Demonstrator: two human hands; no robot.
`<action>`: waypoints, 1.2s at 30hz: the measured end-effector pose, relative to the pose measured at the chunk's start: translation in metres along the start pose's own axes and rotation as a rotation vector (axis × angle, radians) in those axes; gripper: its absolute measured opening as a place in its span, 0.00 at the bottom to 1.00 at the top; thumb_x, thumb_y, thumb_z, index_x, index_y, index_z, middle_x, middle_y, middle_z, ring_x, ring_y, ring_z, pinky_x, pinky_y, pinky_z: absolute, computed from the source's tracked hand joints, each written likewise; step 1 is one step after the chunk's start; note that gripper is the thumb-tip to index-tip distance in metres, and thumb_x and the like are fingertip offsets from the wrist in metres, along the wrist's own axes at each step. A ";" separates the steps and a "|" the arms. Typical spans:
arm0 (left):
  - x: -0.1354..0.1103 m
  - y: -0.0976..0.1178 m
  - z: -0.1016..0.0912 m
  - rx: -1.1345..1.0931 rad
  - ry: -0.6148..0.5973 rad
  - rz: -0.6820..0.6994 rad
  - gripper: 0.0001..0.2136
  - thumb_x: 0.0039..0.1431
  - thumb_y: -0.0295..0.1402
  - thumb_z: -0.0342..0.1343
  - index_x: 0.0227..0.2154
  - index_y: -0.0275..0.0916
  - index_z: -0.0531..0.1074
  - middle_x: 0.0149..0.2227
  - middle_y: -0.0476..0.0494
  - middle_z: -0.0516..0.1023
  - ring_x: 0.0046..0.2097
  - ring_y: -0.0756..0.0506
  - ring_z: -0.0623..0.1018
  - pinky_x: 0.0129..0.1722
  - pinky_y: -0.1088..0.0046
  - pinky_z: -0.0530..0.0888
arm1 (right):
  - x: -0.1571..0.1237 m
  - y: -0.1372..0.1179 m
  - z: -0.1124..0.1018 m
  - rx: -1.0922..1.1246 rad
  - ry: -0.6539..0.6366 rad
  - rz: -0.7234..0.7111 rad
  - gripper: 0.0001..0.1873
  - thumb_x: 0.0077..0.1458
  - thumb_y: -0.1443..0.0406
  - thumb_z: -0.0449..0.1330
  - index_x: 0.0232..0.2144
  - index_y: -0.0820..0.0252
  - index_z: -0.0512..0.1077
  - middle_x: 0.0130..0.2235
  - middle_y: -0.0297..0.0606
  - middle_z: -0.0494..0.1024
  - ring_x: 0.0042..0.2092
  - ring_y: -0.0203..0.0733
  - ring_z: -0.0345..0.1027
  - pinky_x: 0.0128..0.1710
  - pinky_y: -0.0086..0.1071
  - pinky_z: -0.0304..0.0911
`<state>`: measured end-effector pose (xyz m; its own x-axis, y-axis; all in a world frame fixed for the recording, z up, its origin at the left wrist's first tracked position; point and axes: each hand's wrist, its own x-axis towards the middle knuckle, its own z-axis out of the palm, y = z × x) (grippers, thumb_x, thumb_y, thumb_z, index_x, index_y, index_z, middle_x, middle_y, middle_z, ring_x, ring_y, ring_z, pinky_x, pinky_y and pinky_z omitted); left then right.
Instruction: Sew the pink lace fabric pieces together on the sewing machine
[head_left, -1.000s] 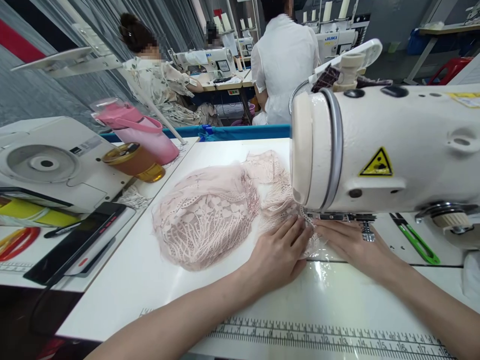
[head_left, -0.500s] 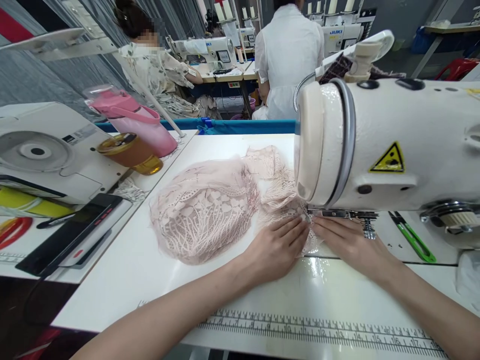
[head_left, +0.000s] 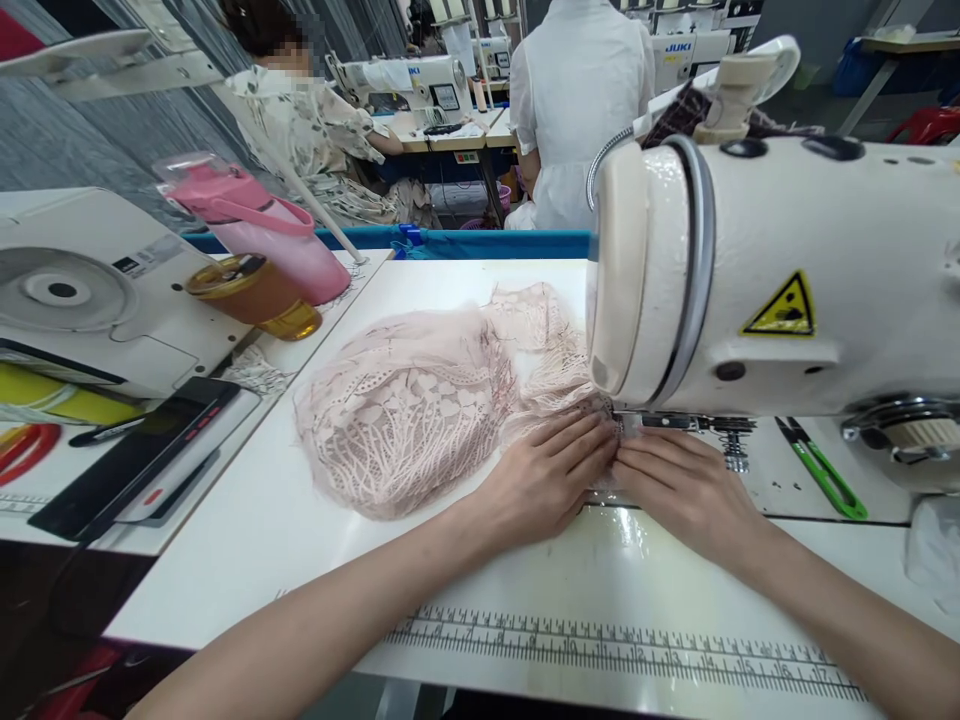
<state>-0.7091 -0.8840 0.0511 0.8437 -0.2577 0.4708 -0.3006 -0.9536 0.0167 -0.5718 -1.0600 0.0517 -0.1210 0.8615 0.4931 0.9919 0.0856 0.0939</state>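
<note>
Pale pink lace fabric (head_left: 405, 420) lies bunched on the white table, with a gathered strip running right to the sewing machine's needle area. My left hand (head_left: 551, 470) is closed on the fabric's edge just left of the presser foot, fingers together and thumb hidden. From the other side, my right hand (head_left: 679, 485) has its fingers pressed together on the same edge, fingertips almost meeting the left ones. Above both hands looms the white sewing machine head (head_left: 780, 280). Its needle is hidden from view, and the bit of fabric between my fingers barely shows.
Green-handled snips (head_left: 825, 470) lie right of the needle area. A printed ruler (head_left: 630, 650) runs along the front edge. At left are a pink bottle (head_left: 270, 240), an amber cup (head_left: 255, 295) and another machine (head_left: 97, 290). Two people sit at machines beyond.
My right hand has shifted slightly left, and its fingers have drawn closer to my left hand by the presser foot. The view has tilted a little; the lace pile looks the same.
</note>
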 end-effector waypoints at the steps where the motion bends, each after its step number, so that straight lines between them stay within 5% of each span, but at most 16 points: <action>1: 0.000 0.000 0.000 -0.006 -0.014 -0.008 0.19 0.63 0.28 0.44 0.54 0.28 0.68 0.57 0.38 0.70 0.60 0.41 0.69 0.59 0.61 0.69 | 0.000 0.000 0.000 0.004 0.001 0.000 0.14 0.56 0.76 0.56 0.41 0.59 0.75 0.45 0.35 0.79 0.48 0.38 0.72 0.55 0.37 0.65; 15: -0.001 0.001 0.004 -0.022 -0.056 -0.072 0.20 0.60 0.30 0.46 0.53 0.28 0.69 0.56 0.35 0.71 0.58 0.40 0.71 0.58 0.59 0.70 | -0.003 -0.002 0.001 -0.019 -0.001 0.015 0.14 0.58 0.76 0.55 0.44 0.61 0.73 0.49 0.36 0.78 0.51 0.37 0.70 0.57 0.38 0.62; 36: 0.003 0.009 0.006 -0.005 -0.028 -0.120 0.19 0.64 0.33 0.46 0.53 0.31 0.69 0.54 0.34 0.73 0.58 0.38 0.71 0.55 0.56 0.71 | -0.007 0.011 -0.004 -0.119 -0.060 0.034 0.17 0.57 0.77 0.52 0.45 0.62 0.72 0.50 0.36 0.77 0.47 0.40 0.71 0.47 0.36 0.66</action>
<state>-0.7069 -0.8945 0.0471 0.8861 -0.1460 0.4400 -0.1986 -0.9771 0.0757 -0.5602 -1.0671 0.0524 -0.0817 0.8914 0.4459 0.9833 -0.0010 0.1821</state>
